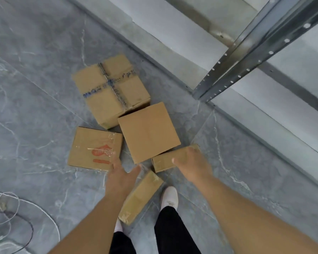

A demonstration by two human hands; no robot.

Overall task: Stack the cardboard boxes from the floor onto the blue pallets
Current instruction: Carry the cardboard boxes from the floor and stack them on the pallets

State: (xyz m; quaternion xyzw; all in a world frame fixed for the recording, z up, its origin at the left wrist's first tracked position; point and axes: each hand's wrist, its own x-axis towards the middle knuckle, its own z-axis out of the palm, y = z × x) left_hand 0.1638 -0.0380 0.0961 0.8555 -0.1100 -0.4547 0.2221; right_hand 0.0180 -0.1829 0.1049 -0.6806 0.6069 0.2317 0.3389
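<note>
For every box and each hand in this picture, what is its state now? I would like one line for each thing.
Large box with blue tape: closed, taped crosswise, on the floor.
Plain box: closed, on the floor.
Box with red print: closed, flat on the floor.
Small box: on the floor, under the right hand.
Long narrow box: taped shut, on the floor.
Left hand: open, holding nothing.
Right hand: fingers over the small box, grip unclear.

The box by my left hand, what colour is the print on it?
Orange-red print on the brown box, seen in the head view.
</note>
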